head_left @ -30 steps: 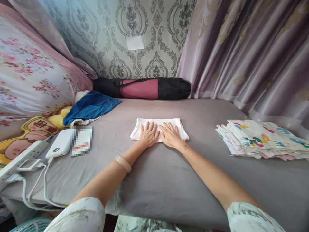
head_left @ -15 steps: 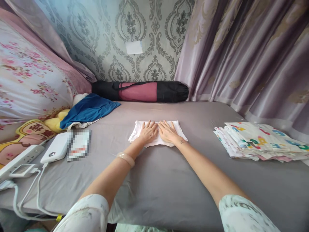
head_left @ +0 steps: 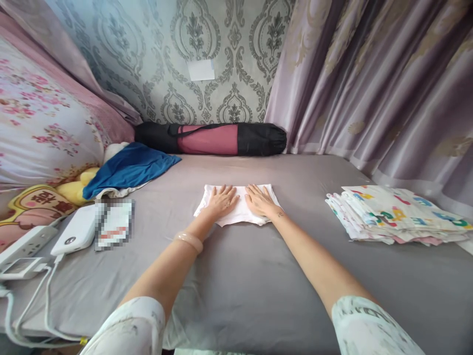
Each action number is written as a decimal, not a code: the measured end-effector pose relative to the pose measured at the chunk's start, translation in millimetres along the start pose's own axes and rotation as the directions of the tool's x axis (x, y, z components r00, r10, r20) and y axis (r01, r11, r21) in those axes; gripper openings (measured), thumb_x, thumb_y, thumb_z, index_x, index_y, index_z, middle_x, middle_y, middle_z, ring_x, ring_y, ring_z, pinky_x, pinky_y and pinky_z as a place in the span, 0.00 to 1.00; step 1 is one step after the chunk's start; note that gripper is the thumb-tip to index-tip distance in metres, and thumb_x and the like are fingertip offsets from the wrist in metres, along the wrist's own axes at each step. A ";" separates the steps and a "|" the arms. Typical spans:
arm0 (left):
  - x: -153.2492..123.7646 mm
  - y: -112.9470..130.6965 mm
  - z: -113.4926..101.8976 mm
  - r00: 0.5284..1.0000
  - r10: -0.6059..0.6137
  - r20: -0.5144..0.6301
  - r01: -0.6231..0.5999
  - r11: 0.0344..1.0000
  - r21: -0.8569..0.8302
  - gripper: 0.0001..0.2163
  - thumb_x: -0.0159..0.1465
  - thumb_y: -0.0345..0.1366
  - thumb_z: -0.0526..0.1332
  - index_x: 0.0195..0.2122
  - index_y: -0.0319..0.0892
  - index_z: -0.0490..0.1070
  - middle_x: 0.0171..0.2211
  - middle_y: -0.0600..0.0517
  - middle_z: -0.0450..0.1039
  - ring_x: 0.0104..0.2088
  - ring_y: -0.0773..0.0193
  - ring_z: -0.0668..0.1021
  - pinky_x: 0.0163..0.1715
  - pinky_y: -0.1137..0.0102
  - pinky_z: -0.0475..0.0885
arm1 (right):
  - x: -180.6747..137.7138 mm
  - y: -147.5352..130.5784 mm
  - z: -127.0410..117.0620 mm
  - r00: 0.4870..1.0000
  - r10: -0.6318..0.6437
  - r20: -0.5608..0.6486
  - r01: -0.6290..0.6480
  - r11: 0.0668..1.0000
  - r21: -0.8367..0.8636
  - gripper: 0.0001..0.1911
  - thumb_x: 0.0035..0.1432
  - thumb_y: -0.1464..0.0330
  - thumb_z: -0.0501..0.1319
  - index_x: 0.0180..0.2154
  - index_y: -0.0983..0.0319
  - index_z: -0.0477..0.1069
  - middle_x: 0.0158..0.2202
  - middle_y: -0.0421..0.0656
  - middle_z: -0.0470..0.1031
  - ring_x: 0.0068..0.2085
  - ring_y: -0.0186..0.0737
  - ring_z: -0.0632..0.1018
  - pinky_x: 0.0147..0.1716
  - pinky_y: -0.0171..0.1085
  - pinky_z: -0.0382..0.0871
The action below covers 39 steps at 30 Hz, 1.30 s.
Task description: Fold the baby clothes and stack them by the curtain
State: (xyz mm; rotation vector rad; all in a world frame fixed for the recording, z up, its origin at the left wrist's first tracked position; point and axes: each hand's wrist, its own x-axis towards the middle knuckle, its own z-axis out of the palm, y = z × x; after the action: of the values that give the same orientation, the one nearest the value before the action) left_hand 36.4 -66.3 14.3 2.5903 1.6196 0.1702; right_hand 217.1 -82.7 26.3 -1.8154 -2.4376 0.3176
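- Cloth (head_left: 242,213), white, laid flat on grey sheet (head_left: 236,286), well in from the near edge.
- Left hand (head_left: 223,202) and right hand (head_left: 259,201) palm down on top, fingers nearly straight and slightly spread, gripping nothing; strip of cloth visible between.
- Room on the sheet at both sides of the cloth, and beyond it up to a rolled bag (head_left: 209,139) along the wall (head_left: 234,44).
- Rightward, well apart: pile of printed cloths (head_left: 402,212) near a curtain (head_left: 343,74).
- Leftward: power bank (head_left: 76,229), blurred packet (head_left: 114,224) just beside it, power strip (head_left: 27,244), cords (head_left: 48,296) near the edge; farther back, blue cloth (head_left: 127,167).
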 end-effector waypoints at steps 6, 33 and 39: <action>0.2 -1.6 6.0 1.000 -0.005 -0.010 0.005 1.000 0.002 0.25 0.70 0.47 0.40 0.64 0.42 0.55 0.66 0.44 0.53 0.66 0.47 0.55 0.60 0.44 0.49 | 0.7 3.9 8.0 1.000 -0.002 -0.027 0.002 1.000 0.004 0.31 0.66 0.62 0.37 0.66 0.67 0.49 0.69 0.45 0.46 0.68 0.41 0.47 0.65 0.47 0.33; -26.6 -56.7 1.2 0.979 -0.204 0.027 0.204 0.979 0.005 0.29 0.69 0.49 0.36 0.65 0.37 0.52 0.68 0.44 0.48 0.67 0.53 0.50 0.63 0.50 0.45 | -9.9 57.2 5.2 0.993 0.118 -0.020 -0.119 0.990 -0.070 0.36 0.65 0.57 0.34 0.66 0.73 0.46 0.69 0.51 0.43 0.68 0.45 0.46 0.66 0.47 0.37; -25.4 -56.8 4.1 0.976 -0.218 0.021 0.219 0.976 -0.024 0.29 0.69 0.49 0.36 0.66 0.39 0.52 0.68 0.43 0.48 0.67 0.51 0.51 0.62 0.47 0.46 | -10.3 55.8 6.2 0.992 0.120 -0.035 -0.123 0.990 -0.067 0.36 0.65 0.58 0.34 0.66 0.73 0.47 0.69 0.51 0.44 0.68 0.45 0.47 0.65 0.46 0.38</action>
State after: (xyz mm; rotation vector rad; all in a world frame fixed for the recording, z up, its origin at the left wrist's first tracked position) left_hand -24.7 -64.3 1.7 2.3646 1.8656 0.1509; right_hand 271.2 -78.0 8.7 -1.9863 -2.3505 0.2148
